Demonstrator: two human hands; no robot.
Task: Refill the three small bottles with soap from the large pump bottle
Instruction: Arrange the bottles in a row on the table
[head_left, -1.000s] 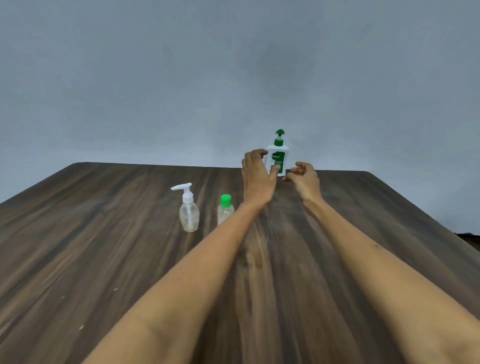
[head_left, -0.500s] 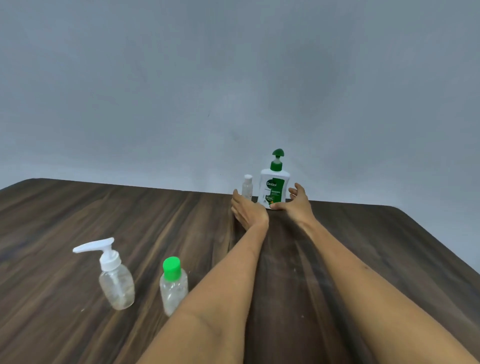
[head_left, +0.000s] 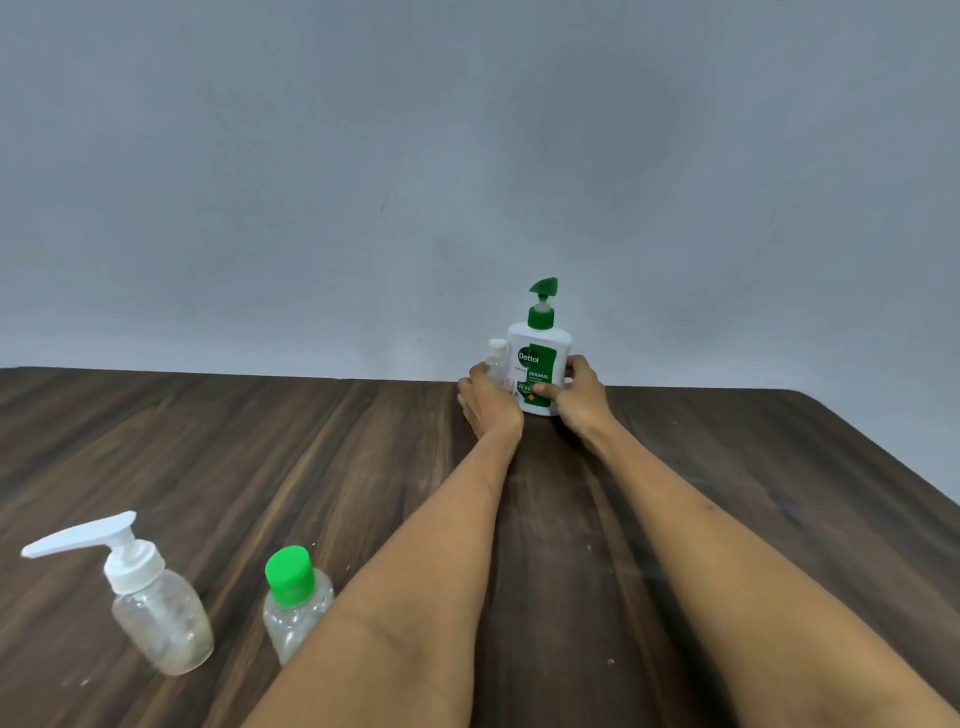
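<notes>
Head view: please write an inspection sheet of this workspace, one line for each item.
Surface: dark wooden table, with small pale specks.
Job's things: large pump bottle upright at the far edge; small white-capped bottle close on its left; clear pump bottle and green-capped bottle upright, near left, both look nearly empty.
Clutter: nothing seen.
Grippers: right hand grips the large pump bottle, thumb across its label; left hand is at the small white-capped bottle, fingers curled round it as far as can be seen.
Cables: nothing seen.
Surroundings: plain grey wall behind the table.
</notes>
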